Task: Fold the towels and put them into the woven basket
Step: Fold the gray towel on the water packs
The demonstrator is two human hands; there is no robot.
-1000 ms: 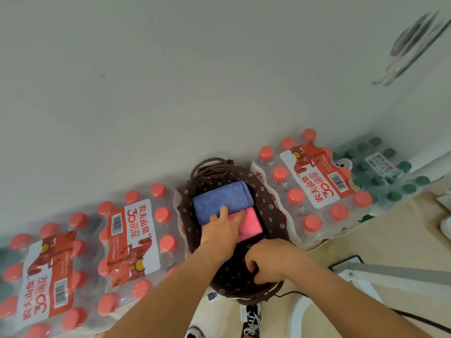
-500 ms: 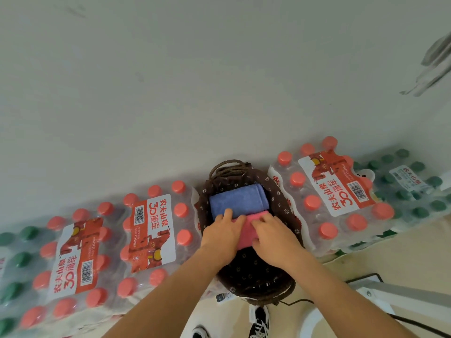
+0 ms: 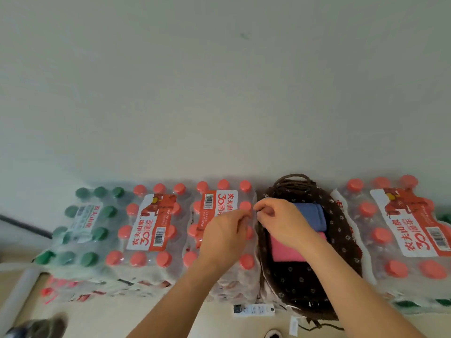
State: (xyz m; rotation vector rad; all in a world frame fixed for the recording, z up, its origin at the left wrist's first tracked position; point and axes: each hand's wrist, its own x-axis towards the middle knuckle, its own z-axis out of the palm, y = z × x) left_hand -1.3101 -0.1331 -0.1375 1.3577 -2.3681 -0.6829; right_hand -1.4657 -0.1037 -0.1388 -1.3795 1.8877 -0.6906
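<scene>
A brown woven basket (image 3: 345,242) with a dark flowered lining stands between packs of bottled water. Two folded towels lie inside it: a blue towel (image 3: 313,215) at the far end and a pink towel (image 3: 285,251) right in front of it. My right hand (image 3: 280,222) hovers over the basket's left rim, fingers loosely curled, and covers part of both towels. Just left of the basket, my left hand (image 3: 227,237) is above a bottle pack, also loosely curled. Neither hand holds anything that I can see.
Shrink-wrapped packs of red-capped bottles (image 3: 151,223) flank the basket on the left and on the right (image 3: 402,228), with a green-capped pack (image 3: 83,223) at the far left. A white wall rises behind. A white power strip (image 3: 253,309) lies on the floor below.
Both hands have lifted off the pink towel and moved left, out of the basket. My view has swung left, so the basket now sits to the right.
</scene>
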